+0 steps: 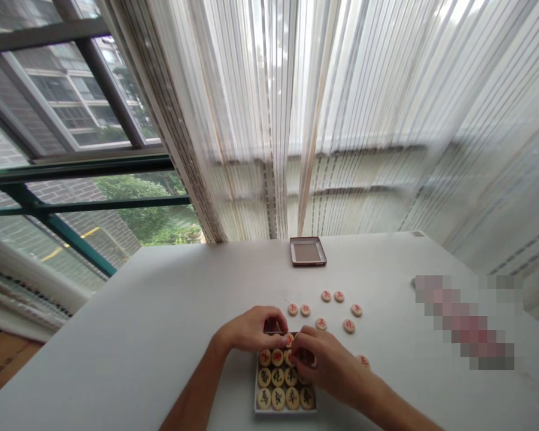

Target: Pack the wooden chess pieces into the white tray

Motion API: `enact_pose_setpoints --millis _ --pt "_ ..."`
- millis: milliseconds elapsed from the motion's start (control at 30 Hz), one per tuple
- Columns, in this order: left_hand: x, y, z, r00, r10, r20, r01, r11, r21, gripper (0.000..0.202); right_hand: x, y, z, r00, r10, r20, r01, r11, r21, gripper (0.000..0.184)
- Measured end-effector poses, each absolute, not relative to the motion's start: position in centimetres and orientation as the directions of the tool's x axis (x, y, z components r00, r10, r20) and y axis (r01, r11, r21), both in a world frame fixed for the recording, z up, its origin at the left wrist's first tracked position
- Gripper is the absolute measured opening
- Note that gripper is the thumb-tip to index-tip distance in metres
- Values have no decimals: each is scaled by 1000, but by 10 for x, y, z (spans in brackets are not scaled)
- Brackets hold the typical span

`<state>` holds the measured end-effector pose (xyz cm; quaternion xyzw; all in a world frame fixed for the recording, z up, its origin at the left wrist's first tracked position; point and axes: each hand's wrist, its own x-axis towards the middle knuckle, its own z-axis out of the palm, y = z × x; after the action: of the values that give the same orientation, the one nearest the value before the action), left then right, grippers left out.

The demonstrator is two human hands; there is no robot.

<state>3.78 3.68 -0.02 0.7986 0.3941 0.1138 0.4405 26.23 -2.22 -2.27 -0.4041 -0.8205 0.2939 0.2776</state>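
1. Xiangqi pieces, set in rows inside the tray: black characters occupy its near half, red ones show farther in, an arrangement that suggests sorting by colour.
2. Left hand, arched over the tray's far left corner: thumb and fingers stand apart, nothing visibly gripped, the thumb tip at a red piece. Its likely purpose is to steady the tray.
3. Right hand, over the tray's right side: fingers bent and close together. The fingertips are obscured, so whether they hold a piece cannot be told; several pieces lie hidden beneath.
4. Loose red pieces, eight visible, beyond and right of the tray: probably spread for easy reach. One is partly covered by the right wrist.
5. Surroundings, left to right: cardboard box, well left of the tray; curtain, beyond it; lid, beyond the tray and clear of both hands; pixelated patch, well right, contents unreadable.
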Motion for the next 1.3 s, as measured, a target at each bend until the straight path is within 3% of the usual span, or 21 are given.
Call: enact_pose_setpoints --millis 200,333,633,800,967,1300 --pt "49 26 1 593 796 -119 609 -347 713 57 289 2 -12 -382 862 334 517 499 -696 8" --pt "51 24 1 578 805 -135 647 -350 678 47 320 24 -2 -241 876 417 579 475 -663 10" --pt "48 29 -1 600 787 -144 622 -345 703 34 383 54 -1 52 888 456 738 274 -617 17" --pt "51 33 -4 576 814 -77 589 -347 730 29 375 56 -10 -21 907 420 703 312 -639 24" --pt "56 44 -10 390 896 211 546 -410 731 22 358 53 -16 -108 911 398 669 362 -649 29" --pt "54 44 -9 421 887 191 530 -411 742 22 327 36 -15 -366 863 349 579 505 -640 17"
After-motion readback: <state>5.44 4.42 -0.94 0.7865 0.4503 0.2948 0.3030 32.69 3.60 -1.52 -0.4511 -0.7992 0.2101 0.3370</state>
